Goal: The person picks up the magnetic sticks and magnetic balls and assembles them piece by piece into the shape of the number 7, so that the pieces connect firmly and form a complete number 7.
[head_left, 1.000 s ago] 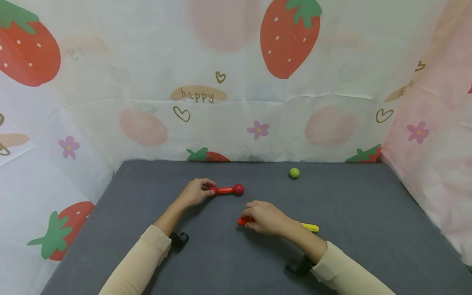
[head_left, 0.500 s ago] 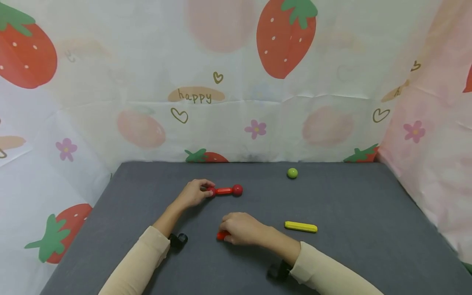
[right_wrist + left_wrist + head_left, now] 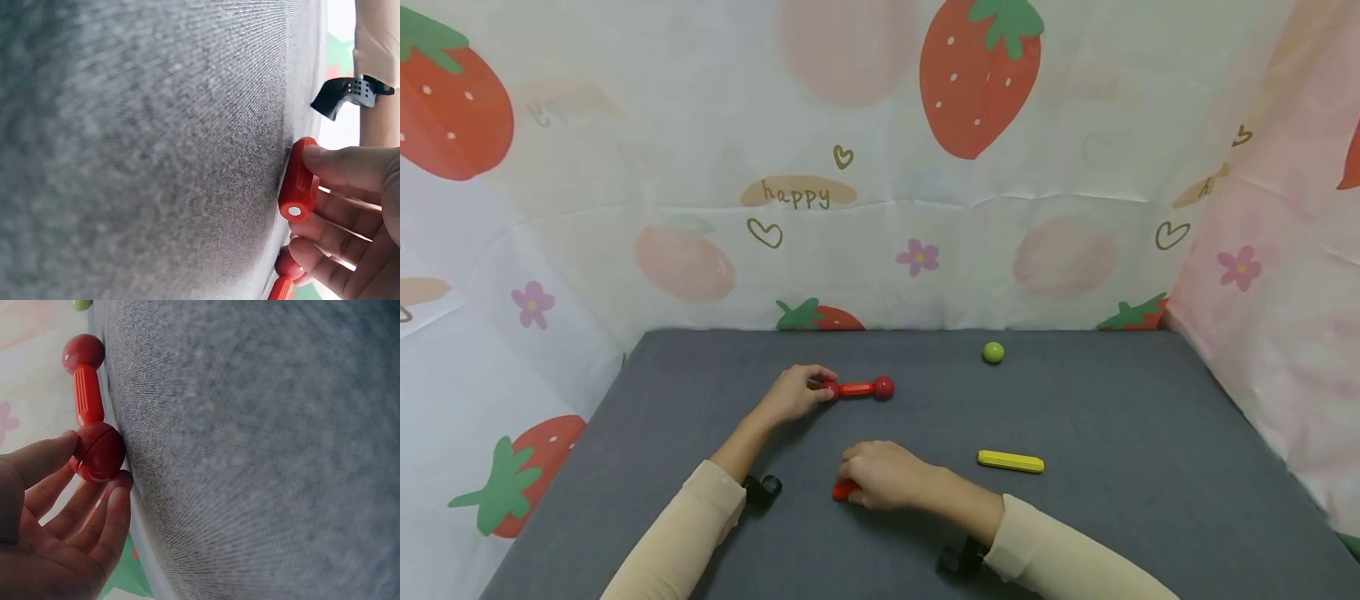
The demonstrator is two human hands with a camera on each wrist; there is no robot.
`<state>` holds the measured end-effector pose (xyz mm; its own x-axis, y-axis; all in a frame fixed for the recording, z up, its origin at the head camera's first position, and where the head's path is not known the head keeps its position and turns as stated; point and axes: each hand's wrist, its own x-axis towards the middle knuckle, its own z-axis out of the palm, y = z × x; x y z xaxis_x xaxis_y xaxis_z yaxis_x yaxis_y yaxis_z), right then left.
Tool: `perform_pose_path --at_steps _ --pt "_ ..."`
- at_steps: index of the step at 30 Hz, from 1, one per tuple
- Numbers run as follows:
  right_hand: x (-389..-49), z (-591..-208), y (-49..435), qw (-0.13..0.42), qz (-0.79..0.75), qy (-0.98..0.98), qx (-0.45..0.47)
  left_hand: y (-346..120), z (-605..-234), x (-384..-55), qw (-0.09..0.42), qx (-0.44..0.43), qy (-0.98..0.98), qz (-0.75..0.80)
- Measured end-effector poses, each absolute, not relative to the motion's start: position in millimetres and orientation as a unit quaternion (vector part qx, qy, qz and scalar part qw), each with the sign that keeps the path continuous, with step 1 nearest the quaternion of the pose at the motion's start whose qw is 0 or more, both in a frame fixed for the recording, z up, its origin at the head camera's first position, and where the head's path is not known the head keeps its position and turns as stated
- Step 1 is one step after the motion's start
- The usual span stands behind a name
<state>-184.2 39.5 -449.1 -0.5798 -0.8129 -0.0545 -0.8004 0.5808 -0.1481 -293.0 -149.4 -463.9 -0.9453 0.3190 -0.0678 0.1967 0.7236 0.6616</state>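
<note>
Moved toward eight o'clock since a second ago: red stick (image 3: 845, 491), pinched between thumb and fingers of right hand (image 3: 887, 475). Noted at twelve o'clock from red stick, apart: dumbbell (image 3: 856, 389), nine-o'clock ball (image 3: 100, 453) held between thumb and fingers of left hand (image 3: 792, 392). Step in hand, seemingly: positioning of red stick; called for next: even pinch, dumbbell kept steady.
</note>
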Motion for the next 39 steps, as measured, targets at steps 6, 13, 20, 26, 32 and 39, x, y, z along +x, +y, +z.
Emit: perform_pose_path --at_steps 6,13,20,26,32,39 --pt "-184 -451 45 0.061 -0.058 0.885 -0.459 -149 -464 -293 0.091 0.137 0.924 0.345" --pt "-185 -453 49 0.08 -0.063 0.886 -0.452 -149 -464 -292 0.093 0.14 0.922 0.349" --pt "-186 -450 54 0.1 -0.082 0.885 -0.448 -149 -463 -291 0.094 0.143 0.921 0.35" --pt "-190 -441 70 0.106 -0.099 0.888 -0.435 -149 -465 -294 0.092 0.145 0.923 0.344" --pt "-196 -430 102 0.093 -0.107 0.903 -0.406 -151 -467 -293 0.092 0.143 0.921 0.35" --pt "-205 -419 155 0.092 -0.154 0.918 -0.353 -150 -467 -294 0.092 0.153 0.921 0.347"
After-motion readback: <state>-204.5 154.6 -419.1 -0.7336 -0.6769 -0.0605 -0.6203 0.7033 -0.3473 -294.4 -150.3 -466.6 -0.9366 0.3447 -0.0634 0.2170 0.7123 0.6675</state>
